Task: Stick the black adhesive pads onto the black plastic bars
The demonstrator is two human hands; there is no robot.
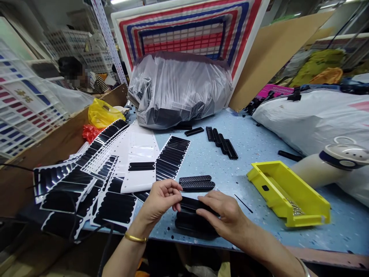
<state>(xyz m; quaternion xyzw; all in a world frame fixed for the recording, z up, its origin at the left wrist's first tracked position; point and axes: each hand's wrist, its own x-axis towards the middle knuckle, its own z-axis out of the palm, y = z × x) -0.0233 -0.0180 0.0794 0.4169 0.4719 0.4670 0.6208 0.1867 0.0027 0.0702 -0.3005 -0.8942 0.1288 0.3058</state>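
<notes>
Between my hands lies a long black strip, rounded and flat. My left hand pinches at its left end with thumb and fingertips. The fingers and thumb of my right hand are closed on its right part. Below the strip, close to the table edge, more long black pieces lie in shadow, partly hidden by my right hand. Just beyond my hands rest two black perforated pieces. A sheet of black strip-shaped stickers lies past my left hand.
More sticker sheets overlap at left. A yellow bin with small metal parts stands at right, beside a cream bottle. Several black pieces and a large plastic-wrapped bundle are farther back. A person sits at far left.
</notes>
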